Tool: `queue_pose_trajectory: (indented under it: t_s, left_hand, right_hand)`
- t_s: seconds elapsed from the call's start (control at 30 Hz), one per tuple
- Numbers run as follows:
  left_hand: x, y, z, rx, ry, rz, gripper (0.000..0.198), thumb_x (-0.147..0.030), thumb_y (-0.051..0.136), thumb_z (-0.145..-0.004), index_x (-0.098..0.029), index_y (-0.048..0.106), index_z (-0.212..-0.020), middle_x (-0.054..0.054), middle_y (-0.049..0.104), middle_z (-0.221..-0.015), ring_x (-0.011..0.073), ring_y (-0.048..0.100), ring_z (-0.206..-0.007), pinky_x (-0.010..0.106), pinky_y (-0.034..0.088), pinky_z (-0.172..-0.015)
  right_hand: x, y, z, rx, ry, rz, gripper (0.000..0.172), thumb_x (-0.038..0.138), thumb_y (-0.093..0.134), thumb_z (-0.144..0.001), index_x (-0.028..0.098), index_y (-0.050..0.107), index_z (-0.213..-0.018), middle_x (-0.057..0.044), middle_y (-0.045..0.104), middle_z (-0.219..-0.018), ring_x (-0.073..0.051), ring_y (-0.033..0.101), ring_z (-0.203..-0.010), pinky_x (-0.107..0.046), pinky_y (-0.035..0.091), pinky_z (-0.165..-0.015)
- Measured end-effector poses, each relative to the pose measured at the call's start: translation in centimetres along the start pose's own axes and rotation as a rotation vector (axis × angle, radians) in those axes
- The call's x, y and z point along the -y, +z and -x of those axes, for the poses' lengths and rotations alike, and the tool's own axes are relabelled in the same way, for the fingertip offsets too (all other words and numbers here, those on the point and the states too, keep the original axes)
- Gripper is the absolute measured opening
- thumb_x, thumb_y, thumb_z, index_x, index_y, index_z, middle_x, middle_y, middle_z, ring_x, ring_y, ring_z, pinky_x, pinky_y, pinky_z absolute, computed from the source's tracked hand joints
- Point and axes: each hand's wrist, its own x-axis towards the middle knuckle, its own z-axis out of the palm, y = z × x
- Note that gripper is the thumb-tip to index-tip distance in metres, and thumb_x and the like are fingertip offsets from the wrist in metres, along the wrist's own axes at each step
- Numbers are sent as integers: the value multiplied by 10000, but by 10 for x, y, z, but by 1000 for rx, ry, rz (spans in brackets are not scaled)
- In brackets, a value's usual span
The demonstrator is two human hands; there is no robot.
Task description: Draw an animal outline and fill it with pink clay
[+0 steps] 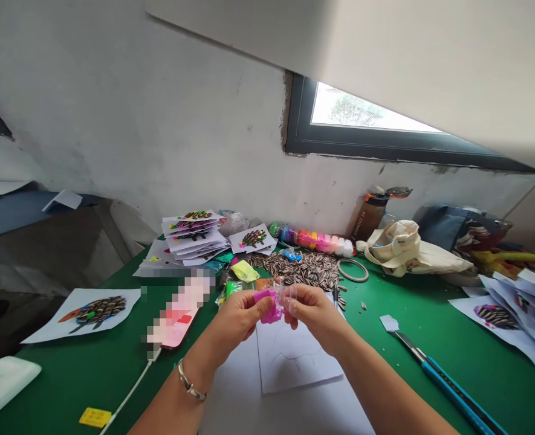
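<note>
Between my two hands is a lump of bright pink modelling clay (268, 307) with clear plastic wrap on it. My left hand (240, 315) pinches the clay between thumb and fingers. My right hand (310, 311) is closed on the clear plastic wrapper (288, 293) at the clay's right side. Both hands are above a white sheet of paper (294, 362) with a faint pencil drawing, which lies on a larger white sheet (231, 393). Behind the hands lie a pile of striped sunflower seeds (312, 270) and a yellow packet (245, 270).
On the green table (367, 374) a blue utility knife (448, 386) lies at right. Stacked seed pictures (192, 238) stand back left; others (498, 314) lie right. A pink phone (181, 323) with a cable is left. A bottle (367, 214) and cloth bag (407, 251) stand behind.
</note>
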Motion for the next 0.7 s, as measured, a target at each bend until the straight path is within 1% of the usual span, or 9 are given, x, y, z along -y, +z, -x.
queue_pose_trajectory:
  t_s: [0.1, 0.17, 0.3, 0.37, 0.47, 0.53, 0.57, 0.7]
  left_hand:
    - [-1, -1, 0, -45, 44, -5, 459, -589, 670, -756, -133, 620, -776, -75, 385, -538, 45, 207, -448, 220, 118, -414]
    - [-2, -1, 1, -73, 67, -13, 424, -549, 681, -768, -129, 633, -800, -76, 380, -541, 44, 197, -454, 219, 116, -416]
    - [-2, -1, 3, -79, 78, -1, 427, -563, 648, -796, -141, 593, -751, -71, 371, -549, 47, 225, -462, 215, 125, -418]
    - [0, -2, 3, -37, 69, 26, 457, -600, 607, -809, -148, 573, -747, -67, 387, -559, 46, 220, -458, 214, 119, -412]
    - [2, -3, 1, 17, 39, 15, 445, -591, 612, -810, -148, 604, -856, -35, 506, -628, 39, 227, -443, 213, 122, -402]
    - [2, -3, 0, 2, 38, -28, 415, -545, 652, -801, -143, 621, -897, -11, 568, -686, 37, 256, -444, 210, 148, -404]
    - [2, -2, 0, -10, 45, -47, 401, -526, 666, -797, -140, 630, -901, -11, 574, -687, 37, 263, -445, 209, 160, -407]
    - [0, 0, 2, -55, 85, -86, 371, -496, 677, -796, -145, 662, -917, -32, 553, -644, 43, 266, -452, 209, 187, -421]
  right_hand:
    - [1, -1, 1, 28, 25, -23, 167, 302, 655, -763, 156, 622, -688, 28, 540, -535, -84, 460, -487, -228, 366, -483]
    - [0, -2, 2, 74, 52, -56, 195, 328, 680, -763, 155, 621, -693, 36, 528, -521, -77, 447, -474, -222, 346, -474]
    - [-5, -5, 3, 176, 91, -116, 212, 354, 704, -771, 153, 641, -749, 31, 545, -544, -79, 464, -491, -225, 351, -490]
    - [-6, -6, 2, 170, 81, -110, 214, 363, 693, -788, 151, 661, -777, 28, 552, -556, -81, 471, -501, -230, 360, -506]
    - [-5, -7, 1, 103, 38, -78, 224, 374, 685, -791, 150, 681, -794, 24, 558, -568, -84, 472, -510, -235, 372, -516]
    - [-3, -8, 0, 68, 28, -60, 228, 379, 695, -776, 152, 679, -789, 21, 561, -573, -91, 482, -521, -236, 382, -513]
    - [-2, -8, 0, 65, 32, -49, 233, 384, 698, -770, 152, 675, -779, 19, 563, -572, -95, 488, -525, -237, 386, -510]
    - [-2, -8, 1, 121, 53, -42, 250, 392, 692, -782, 147, 663, -741, 11, 577, -564, -92, 498, -513, -231, 394, -501]
